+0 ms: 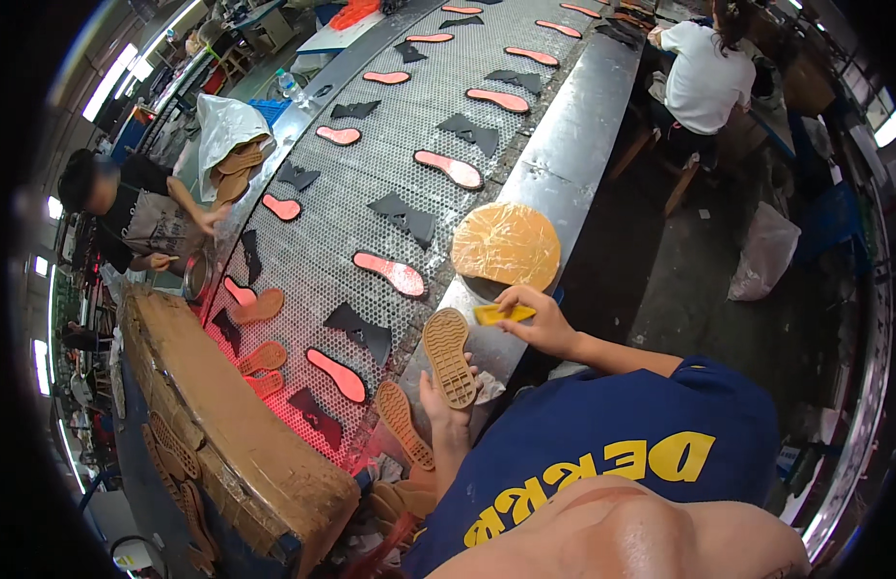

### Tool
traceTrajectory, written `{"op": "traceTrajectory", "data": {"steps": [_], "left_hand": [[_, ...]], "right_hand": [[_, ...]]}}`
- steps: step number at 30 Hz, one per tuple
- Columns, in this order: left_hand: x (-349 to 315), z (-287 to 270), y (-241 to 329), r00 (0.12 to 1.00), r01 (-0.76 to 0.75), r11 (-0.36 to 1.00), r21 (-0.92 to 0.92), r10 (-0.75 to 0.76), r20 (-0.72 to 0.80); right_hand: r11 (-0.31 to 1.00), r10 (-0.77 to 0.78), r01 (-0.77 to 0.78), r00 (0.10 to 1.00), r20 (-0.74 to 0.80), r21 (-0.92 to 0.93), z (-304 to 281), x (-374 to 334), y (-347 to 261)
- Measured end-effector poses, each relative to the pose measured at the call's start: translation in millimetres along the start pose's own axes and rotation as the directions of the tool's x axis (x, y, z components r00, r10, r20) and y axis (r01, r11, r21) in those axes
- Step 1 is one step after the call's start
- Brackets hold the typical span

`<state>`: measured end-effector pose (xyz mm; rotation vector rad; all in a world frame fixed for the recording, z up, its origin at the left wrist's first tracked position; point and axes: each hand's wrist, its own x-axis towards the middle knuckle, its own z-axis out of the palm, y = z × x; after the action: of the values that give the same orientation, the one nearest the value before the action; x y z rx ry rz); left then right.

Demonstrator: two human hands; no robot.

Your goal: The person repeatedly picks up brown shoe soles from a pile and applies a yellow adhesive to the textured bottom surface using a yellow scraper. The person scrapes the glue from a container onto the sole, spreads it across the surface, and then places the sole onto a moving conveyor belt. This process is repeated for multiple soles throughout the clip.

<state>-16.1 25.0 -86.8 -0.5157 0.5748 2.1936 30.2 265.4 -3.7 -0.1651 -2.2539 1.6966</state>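
Note:
My left hand [442, 407] grips a tan rubber shoe sole [450, 359] by its side, with the treaded face showing. Between the thumb and fingers of my right hand [540, 324] is a flat yellow tool [502, 315]; whether it has bristles cannot be made out. This tool is just below a round container whose tan, tape-covered lid [506, 245] leaves a dark opening at the near edge. A second, browner sole [403, 425] lies left of my left hand, at the belt's near edge.
A mesh conveyor belt [380, 159] carries red-lit insoles and dark cut pieces. Along its right side runs a metal ledge [573, 145]. A cardboard-covered hood [217, 425] stands at left. One co-worker [144, 217] sits across the belt, another [704, 82] at far right. Loose soles [405, 497] are piled below.

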Motion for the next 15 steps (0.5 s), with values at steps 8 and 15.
{"op": "traceTrajectory", "data": {"steps": [8, 15], "left_hand": [[-7.1, 45.3, -26.9, 0.994, -0.033, 0.996, 0.089, 0.042, -0.105], [-23.6, 72.3, -48.0, 0.974, -0.140, 0.990, 0.033, 0.144, -0.175]], "right_hand": [[0.986, 0.117, -0.119, 0.993, -0.025, -0.117, -43.5, 26.0, 83.2], [0.925, -0.138, 0.152, 0.988, 0.064, -0.348, -49.4, 39.9, 132.4]]}}
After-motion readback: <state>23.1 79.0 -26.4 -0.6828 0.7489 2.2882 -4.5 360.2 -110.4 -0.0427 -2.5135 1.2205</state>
